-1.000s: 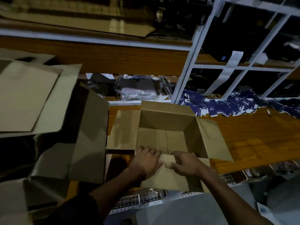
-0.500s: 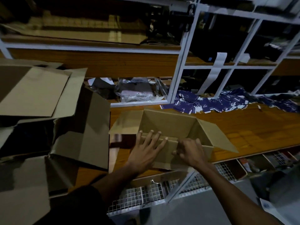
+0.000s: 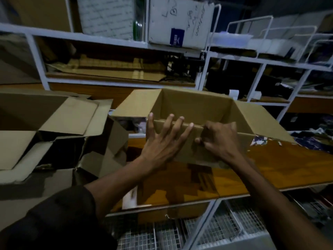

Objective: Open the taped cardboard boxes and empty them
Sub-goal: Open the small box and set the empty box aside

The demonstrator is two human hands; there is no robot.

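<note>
Nearest, below the wrists, wire mesh baskets (image 3: pixel 221 230) sit under the front edge of the wooden surface (image 3: pixel 270 170). The left hand (image 3: pixel 163 143) lies flat with straight, spread fingers (image 3: pixel 180 130) pressing the near wall of the open cardboard box (image 3: pixel 196 107), fingertips reaching its top edge. Just right of it, the right hand (image 3: pixel 219 139) curls its fingers over that same wall, gripping the folded near flap. The box stands on the surface with its opening facing up, its long axis running left to right; its left and right flaps splay outward and what shows of its inside holds nothing. Left of the left hand's fingers, opened cardboard boxes (image 3: pixel 59 127) lie heaped with flaps spread. Right of the right hand's fingers, dark blue packets (image 3: pixel 310 141) lie on the surface. Beyond the box, white metal shelving (image 3: pixel 203 69) carries flattened cardboard, and higher up a white box (image 3: pixel 178 22) with handwriting and a blue label. The room is dim.
</note>
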